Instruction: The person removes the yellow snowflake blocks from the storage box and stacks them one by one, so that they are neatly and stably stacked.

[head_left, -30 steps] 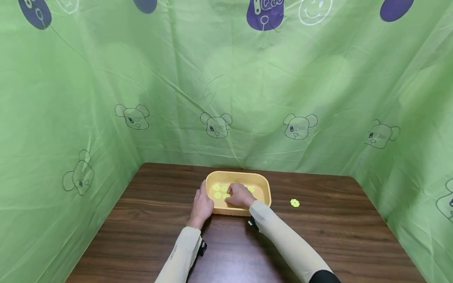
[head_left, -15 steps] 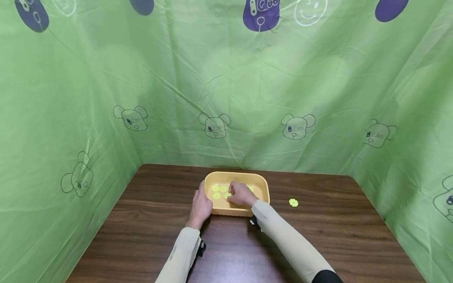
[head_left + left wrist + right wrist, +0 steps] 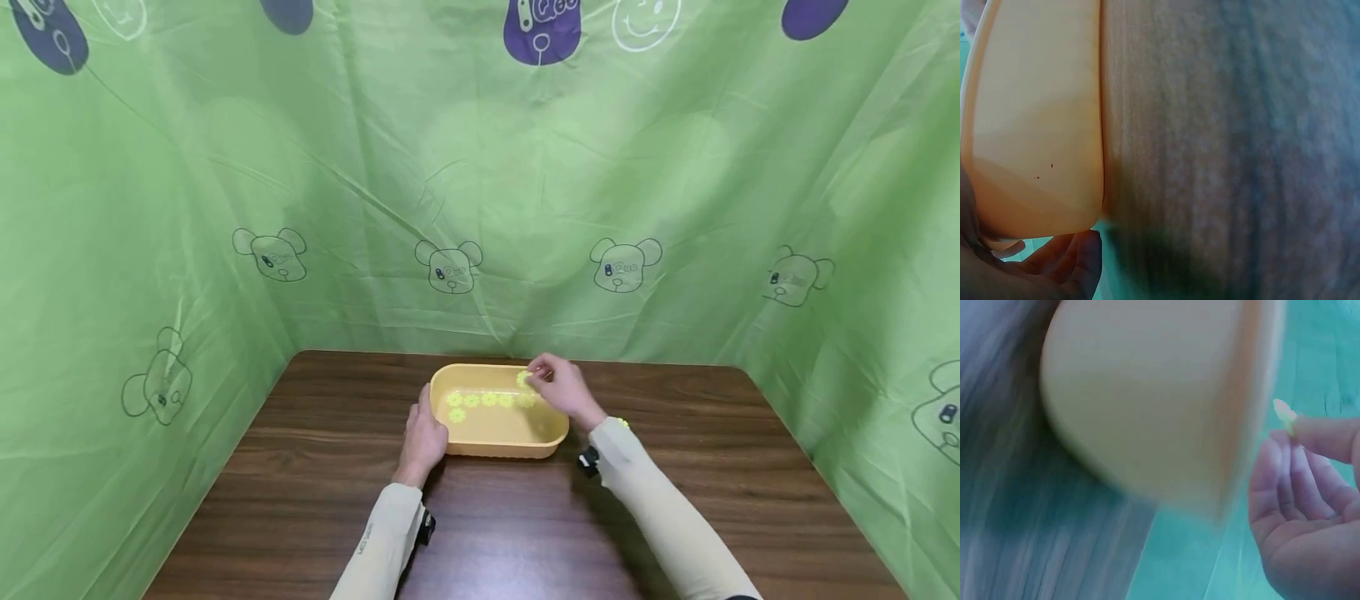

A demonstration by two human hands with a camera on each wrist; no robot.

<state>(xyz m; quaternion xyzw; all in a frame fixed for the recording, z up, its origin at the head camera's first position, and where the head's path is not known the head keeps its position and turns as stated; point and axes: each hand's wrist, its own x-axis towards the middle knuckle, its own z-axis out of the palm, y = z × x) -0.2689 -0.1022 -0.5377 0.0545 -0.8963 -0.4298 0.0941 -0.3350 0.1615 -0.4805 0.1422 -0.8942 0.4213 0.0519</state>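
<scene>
A shallow yellow tray (image 3: pixel 498 450) stands on the table, with several small yellow-green flower-shaped pieces (image 3: pixel 489 399) lying in it, most of them in a row. My left hand (image 3: pixel 423 433) grips the tray's left end; the left wrist view shows its fingers (image 3: pixel 1088 256) against the end wall. Over the tray's back right rim, my right hand (image 3: pixel 561 387) pinches one flower-shaped piece (image 3: pixel 523 381) between thumb and fingers. That piece (image 3: pixel 1284 412) appears nearly edge-on in the right wrist view, beyond the blurred tray wall.
Another flower-shaped piece (image 3: pixel 623 422) lies on the dark wooden table (image 3: pixel 315 450) right of the tray, partly hidden behind my right sleeve (image 3: pixel 630 458). A green printed curtain (image 3: pixel 360 283) hangs behind the table and along both sides.
My right hand has come up from inside the tray and moved right, lifting a flower-shaped piece from the nearer row. My left hand stays at the tray's left end.
</scene>
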